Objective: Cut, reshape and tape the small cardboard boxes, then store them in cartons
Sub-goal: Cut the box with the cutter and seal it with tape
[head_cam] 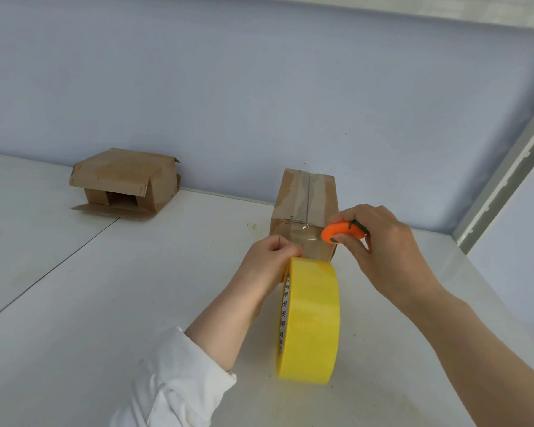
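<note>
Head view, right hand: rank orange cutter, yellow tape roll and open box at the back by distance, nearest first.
1. Orange cutter: held in the right hand.
2. Yellow tape roll: lower left, gripped by the left hand.
3. Open box: far left, against the wall.

Left hand (270, 257) grips yellow tape roll (309, 322); right hand (383, 241) holds orange cutter (339, 232) against taped box (305, 211).

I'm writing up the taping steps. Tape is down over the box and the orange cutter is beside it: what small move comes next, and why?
Probably draw the cutter in the right hand across the tape between box and roll. The tape runs over the box's top and down its near face, the left hand grips the roll, and the cutter sits at the strip's edge.
</note>
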The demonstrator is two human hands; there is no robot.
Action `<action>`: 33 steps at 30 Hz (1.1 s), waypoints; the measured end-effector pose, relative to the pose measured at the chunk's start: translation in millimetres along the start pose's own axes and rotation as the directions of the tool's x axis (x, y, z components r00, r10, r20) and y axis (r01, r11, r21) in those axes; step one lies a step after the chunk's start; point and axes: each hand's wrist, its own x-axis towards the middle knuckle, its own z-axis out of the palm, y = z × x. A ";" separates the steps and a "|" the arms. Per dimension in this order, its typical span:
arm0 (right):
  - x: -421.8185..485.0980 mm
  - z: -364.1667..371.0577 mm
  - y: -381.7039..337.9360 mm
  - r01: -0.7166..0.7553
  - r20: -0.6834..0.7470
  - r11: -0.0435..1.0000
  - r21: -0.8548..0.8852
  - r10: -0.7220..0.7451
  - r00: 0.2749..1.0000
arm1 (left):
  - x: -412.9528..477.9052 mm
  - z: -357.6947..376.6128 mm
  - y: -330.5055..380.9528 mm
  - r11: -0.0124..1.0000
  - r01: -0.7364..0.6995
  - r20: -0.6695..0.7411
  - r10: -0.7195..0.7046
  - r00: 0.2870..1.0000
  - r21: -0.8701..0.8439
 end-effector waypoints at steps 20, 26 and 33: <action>1.2 -10.3 -7.2 -0.116 -0.102 0.965 0.234 0.143 0.984 | -2.8 0.3 0.9 1.000 -0.017 0.010 0.017 1.000 0.004; 27.2 9.4 -14.6 -0.178 -0.006 0.940 0.292 0.188 0.982 | -4.9 -0.5 0.9 1.000 -0.013 0.045 0.014 0.999 -0.015; 27.2 27.8 -6.2 -0.117 0.111 0.981 0.153 0.101 0.989 | -6.1 -2.9 0.9 0.999 -0.039 0.074 0.041 0.996 -0.025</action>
